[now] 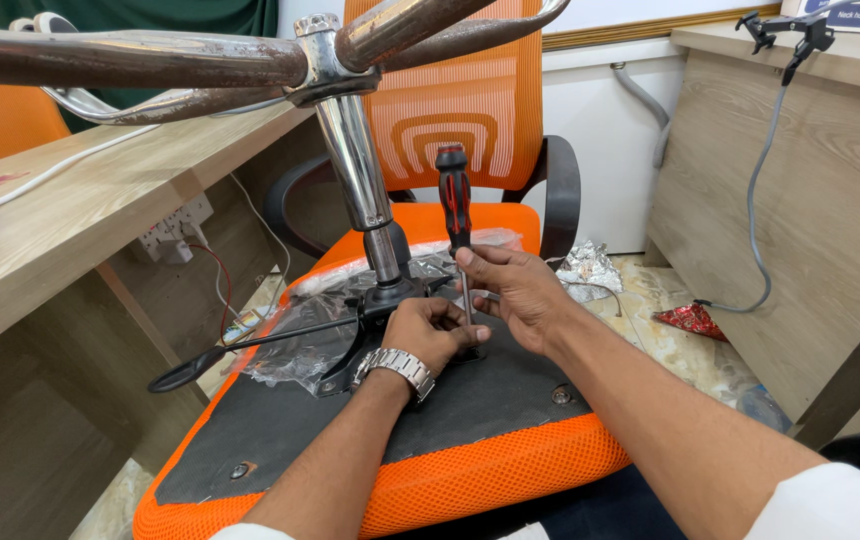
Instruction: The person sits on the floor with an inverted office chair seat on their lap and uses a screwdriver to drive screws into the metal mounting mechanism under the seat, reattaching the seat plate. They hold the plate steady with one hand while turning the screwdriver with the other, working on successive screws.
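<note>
right hand — steadies upright screwdriver | left hand — at its tip

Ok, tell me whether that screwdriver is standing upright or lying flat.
Upright. The screwdriver stands with its red and black handle on top and its shaft pointing down at the seat underside, steadied by the right hand and left hand.

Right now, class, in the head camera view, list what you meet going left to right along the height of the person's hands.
wooden desk → black lever → left hand → screwdriver → right hand → crumpled foil → red wrapper → grey cable
</note>
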